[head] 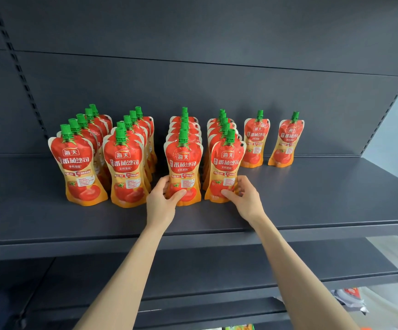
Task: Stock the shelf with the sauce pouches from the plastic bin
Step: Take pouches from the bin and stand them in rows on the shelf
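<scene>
Both hands are on sauce pouches standing on the dark grey shelf (312,198). The left hand (161,202) grips the lower part of the left pouch (183,163), with the thumb across its printed face and the fingers curled round its left edge. The right hand (244,197) grips the right pouch (226,163) the same way, thumb on the face and fingers round its right edge. The hands are apart, one pouch each. Both pouches have their bases on the shelf, the right one leaning slightly, and each heads a row running back from its hand toward the rear panel (217,91). To the left of the left hand stand two further rows (124,170), green caps up. Beyond the right hand and to its right, two single pouches (255,141) stand near the rear panel, apart from each other. A lower shelf (241,265) runs under the forearms.
</scene>
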